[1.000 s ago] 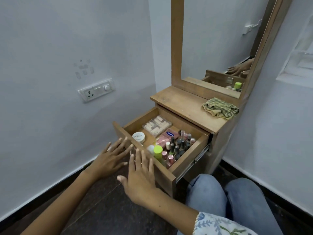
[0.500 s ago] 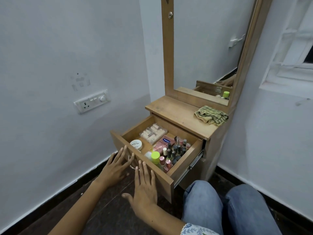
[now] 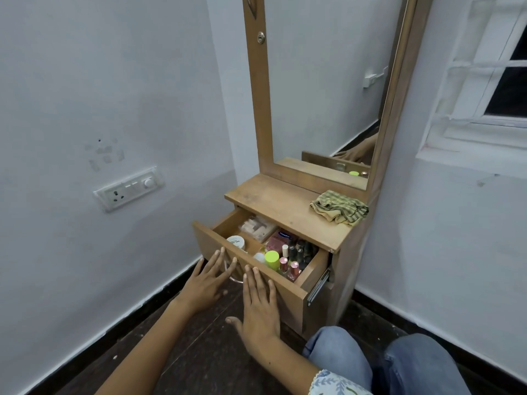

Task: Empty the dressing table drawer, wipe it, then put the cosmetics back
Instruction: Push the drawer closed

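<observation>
- Both hands, the left hand (image 3: 206,283) and right hand (image 3: 260,302), stay flat with fingers straight against the front of the drawer (image 3: 288,302).
- The drawer, still full of cosmetics (image 3: 285,256), now sits pushed further into the dressing table (image 3: 281,205).

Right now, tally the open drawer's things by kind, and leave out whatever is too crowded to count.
Round white jar: 1
Clear plastic box: 1
Pink packet: 1
Lime-capped bottle: 1
Pink-capped polish bottles: 2
Remaining small bottles: too crowded to count
Total counted: 6
</observation>
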A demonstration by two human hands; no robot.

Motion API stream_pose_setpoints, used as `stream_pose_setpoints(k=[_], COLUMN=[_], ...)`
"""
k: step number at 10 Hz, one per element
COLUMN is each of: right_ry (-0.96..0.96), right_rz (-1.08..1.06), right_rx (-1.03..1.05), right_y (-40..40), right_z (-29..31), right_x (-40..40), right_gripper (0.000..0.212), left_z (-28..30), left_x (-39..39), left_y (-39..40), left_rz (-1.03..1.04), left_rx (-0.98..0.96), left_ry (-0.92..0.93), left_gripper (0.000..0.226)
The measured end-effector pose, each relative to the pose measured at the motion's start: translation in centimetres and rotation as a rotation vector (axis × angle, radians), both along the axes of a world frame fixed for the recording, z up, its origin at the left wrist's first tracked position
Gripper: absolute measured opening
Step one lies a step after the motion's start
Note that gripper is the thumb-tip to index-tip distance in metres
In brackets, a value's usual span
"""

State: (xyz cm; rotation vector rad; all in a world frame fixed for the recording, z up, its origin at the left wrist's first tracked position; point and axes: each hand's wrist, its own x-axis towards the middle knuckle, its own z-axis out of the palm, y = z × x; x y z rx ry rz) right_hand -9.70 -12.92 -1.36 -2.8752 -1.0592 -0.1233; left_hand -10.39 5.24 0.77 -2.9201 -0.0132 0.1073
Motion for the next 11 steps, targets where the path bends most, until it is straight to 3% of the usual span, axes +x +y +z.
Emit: stream_pose_setpoints(k=[1, 2, 5, 7, 9, 11], right_ry=[-0.026, -0.064, -0.069, -0.049, -0.043, -0.088], right_rz=[-0.023, -0.052, -0.187, -0.216, -0.212, -0.164], right_rx=[0.005, 0.015, 0.019, 0.027, -0.03, 0.087], right_y=[-0.4, -0.8, -1.1, -1.5, -1.7, -2.1], right_z=[-0.2, -0.5, -1.0, -1.3, -1.3, -0.7], right_x=[1.8, 4.2, 9.1, 12.2, 13.2, 11.8], right_gripper=[0.099, 0.099, 0.1, 0.092, 0.091, 0.086], left_z=[0.6, 0.4, 0.1, 0.7, 0.2, 0.4], left_x=[1.7, 4.4, 10.0, 13.1, 13.9, 10.3], left_y=[-0.7, -1.1, -2.2, -3.2, -3.1, -2.7], left_rz=[-0.034, -0.051, -0.074, -0.055, -0.058, -0.083], left_rx=[-0.042, -0.053, -0.055, -0.042, -0.029, -0.12], left_ry=[0.022, 0.0, -0.041, -0.004, -0.007, -0.202], left_gripper=[0.121, 0.099, 0.096, 0.081, 0.084, 0.094])
